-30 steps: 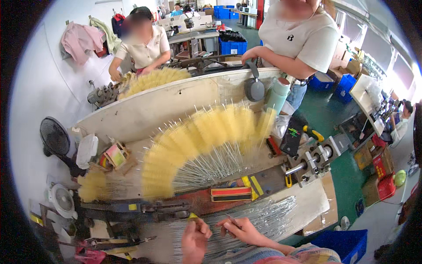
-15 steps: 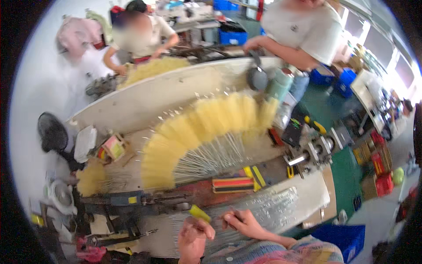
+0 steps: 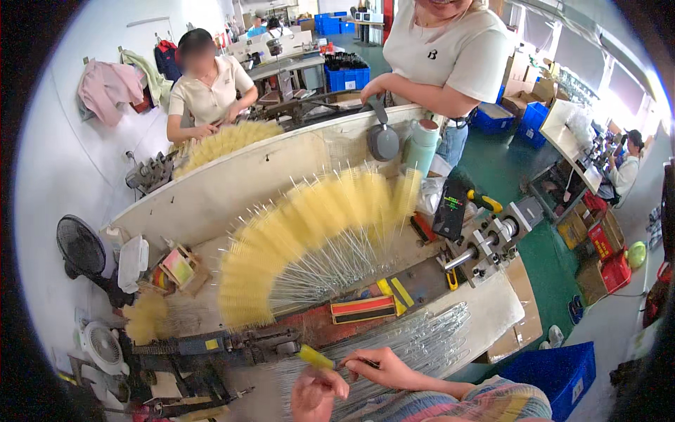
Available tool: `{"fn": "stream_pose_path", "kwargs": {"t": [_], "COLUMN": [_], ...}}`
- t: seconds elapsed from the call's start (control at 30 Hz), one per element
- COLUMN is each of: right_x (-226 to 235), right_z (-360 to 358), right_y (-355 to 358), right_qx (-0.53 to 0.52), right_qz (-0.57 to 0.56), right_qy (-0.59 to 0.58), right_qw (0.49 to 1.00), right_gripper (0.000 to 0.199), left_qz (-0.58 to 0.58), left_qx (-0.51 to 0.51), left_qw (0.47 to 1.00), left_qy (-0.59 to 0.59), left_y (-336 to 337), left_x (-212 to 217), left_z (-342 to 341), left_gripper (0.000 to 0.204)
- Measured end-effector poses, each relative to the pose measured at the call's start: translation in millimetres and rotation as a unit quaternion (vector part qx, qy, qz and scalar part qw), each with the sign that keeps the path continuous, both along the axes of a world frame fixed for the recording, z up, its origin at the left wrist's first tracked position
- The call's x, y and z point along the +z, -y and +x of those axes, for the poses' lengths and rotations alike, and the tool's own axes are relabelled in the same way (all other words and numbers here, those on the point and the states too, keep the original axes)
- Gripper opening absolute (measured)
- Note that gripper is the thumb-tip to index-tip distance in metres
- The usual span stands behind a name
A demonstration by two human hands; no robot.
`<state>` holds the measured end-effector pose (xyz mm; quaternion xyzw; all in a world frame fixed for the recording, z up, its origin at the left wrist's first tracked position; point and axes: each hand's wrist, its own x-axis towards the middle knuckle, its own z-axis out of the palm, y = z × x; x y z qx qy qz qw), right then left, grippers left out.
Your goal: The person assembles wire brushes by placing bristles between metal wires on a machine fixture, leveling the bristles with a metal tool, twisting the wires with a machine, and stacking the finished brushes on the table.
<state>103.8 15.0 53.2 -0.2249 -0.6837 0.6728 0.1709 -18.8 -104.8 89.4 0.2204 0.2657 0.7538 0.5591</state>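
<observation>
My left hand point(image 3: 318, 391) is curled over the near side of the bench, with a short yellow-green piece point(image 3: 316, 357) at its fingertips; the piece's kind does not show. Just right of it, my right hand point(image 3: 383, 370) is closed in a pinch. A small dark thing shows at its fingers, too small to name. Beneath and beyond both hands lies a layer of thin metal wires point(image 3: 415, 341). Farther back, yellow-bristled brushes point(image 3: 302, 225) with twisted wire stems fan out in an arc across the bench.
A red-and-black block point(image 3: 363, 309) and a dark metal bar point(image 3: 232, 342) lie before the brushes. At right stands a metal shaft fixture point(image 3: 485, 246). A bottle point(image 3: 420, 146) stands by the partition point(image 3: 232, 172); two people are beyond it. A blue bin point(image 3: 552, 373) is at lower right.
My right fingertips have come closer to the yellow-green piece at my left hand. The whole view has shifted and become sharper.
</observation>
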Motion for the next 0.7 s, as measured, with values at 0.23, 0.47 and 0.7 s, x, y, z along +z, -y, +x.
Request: {"fn": "stream_pose_path", "kwargs": {"t": [0.23, 0.47, 0.7], "right_x": [-3.1, 11.9, 30.1], "right_z": [8.6, 11.8, 16.3], "right_y": [1.6, 8.3, -1.9], "right_qx": [0.009, 0.045, 0.030], "right_qz": [0.054, 0.050, 0.102], "right_qy": [0.018, -0.034, -0.064], "right_qw": [0.998, 0.997, 0.992], "right_gripper": [0.018, 0.020, 0.021], "left_qz": [-0.023, -0.034, -0.039], "left_qx": [0.257, 0.314, 0.400], "left_qw": [0.908, 0.887, 0.831], "left_qy": [-0.330, -0.336, -0.384], "left_y": [3.7, 10.6, 16.0], "left_x": [-26.9, -43.1, -44.0], "left_z": [-13.7, -12.0, -16.5], "left_gripper": [0.026, 0.029, 0.031]}}
